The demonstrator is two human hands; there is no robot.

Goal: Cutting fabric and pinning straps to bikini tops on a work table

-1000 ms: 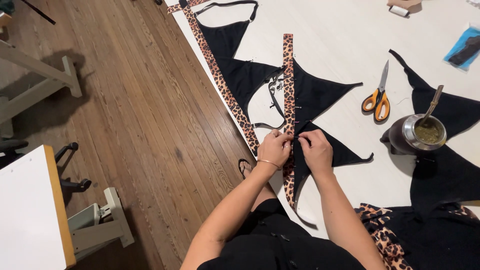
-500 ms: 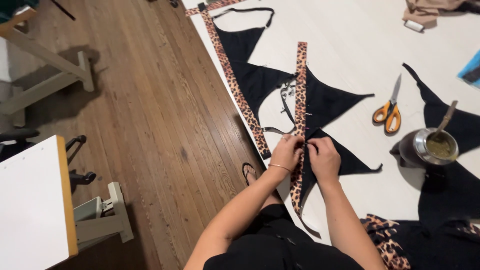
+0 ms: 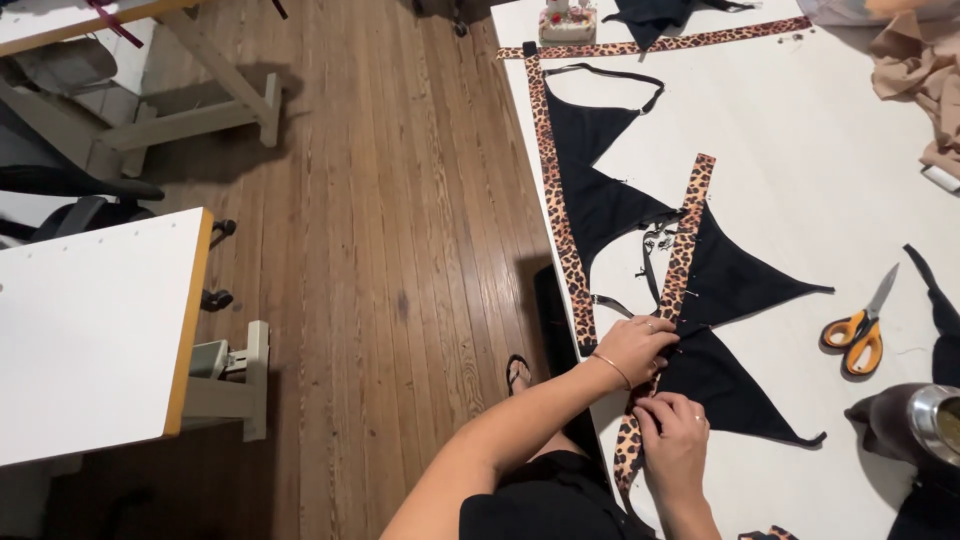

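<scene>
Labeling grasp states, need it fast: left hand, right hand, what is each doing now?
Left hand: fingers pressing on the leopard-print strip.
Right hand: fingers pinching the same strip lower down.

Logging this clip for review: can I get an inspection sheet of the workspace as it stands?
Surface: white table, partly covered with fabric.
Job's things: leopard strip lying across black triangles.
Clutter: orange scissors, metal cup, beige cloth, more leopard strips along the table's edges.
Grippers: left hand and right hand both pinch the leopard strip.
Cables: nothing seen.
Surroundings: wood floor, second white table, chair.
</scene>
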